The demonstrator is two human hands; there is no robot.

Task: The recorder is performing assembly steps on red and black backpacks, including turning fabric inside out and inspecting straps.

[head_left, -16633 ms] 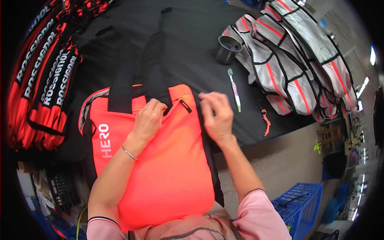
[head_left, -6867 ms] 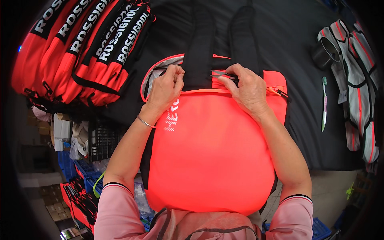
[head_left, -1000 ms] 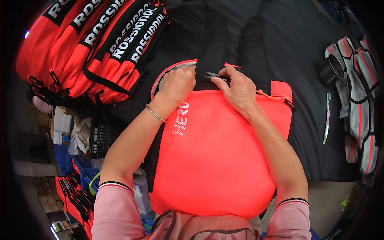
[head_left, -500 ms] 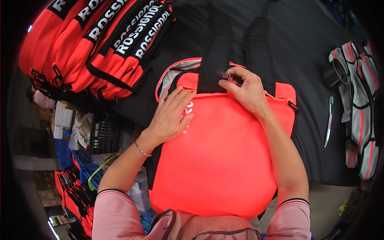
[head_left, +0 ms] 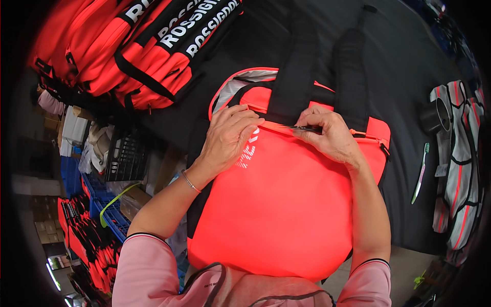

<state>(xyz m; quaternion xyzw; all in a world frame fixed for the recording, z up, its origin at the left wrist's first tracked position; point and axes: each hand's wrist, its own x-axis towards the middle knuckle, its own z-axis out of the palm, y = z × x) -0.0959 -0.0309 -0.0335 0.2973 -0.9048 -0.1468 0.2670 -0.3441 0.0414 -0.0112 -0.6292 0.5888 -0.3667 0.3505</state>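
A bright red-orange backpack (head_left: 276, 215) lies in front of me, its black shoulder straps (head_left: 294, 77) stretching away from me. At its far left corner an opening shows the grey lining (head_left: 230, 89). My left hand (head_left: 230, 135) rests on the upper left of the front panel, its fingertips closed on the seam along the top edge. My right hand (head_left: 332, 135) grips small dark thread snips (head_left: 308, 129), whose thin tip points left along that same seam. Whether a thread lies at the tip is too small to tell. A zip puller (head_left: 384, 149) hangs at the right corner.
Several similar red and black backpacks (head_left: 102, 56) are stacked at the far left. On the right of the black-covered table (head_left: 399, 87) lie a toothbrush (head_left: 421, 174), a dark cup (head_left: 434, 116) and grey straps with red stripes (head_left: 460, 169). Crates (head_left: 125, 153) stand lower left.
My right hand has lowered the snips from over the strap to the top seam. My left fingers have closed in on the seam. The view has shifted a little.
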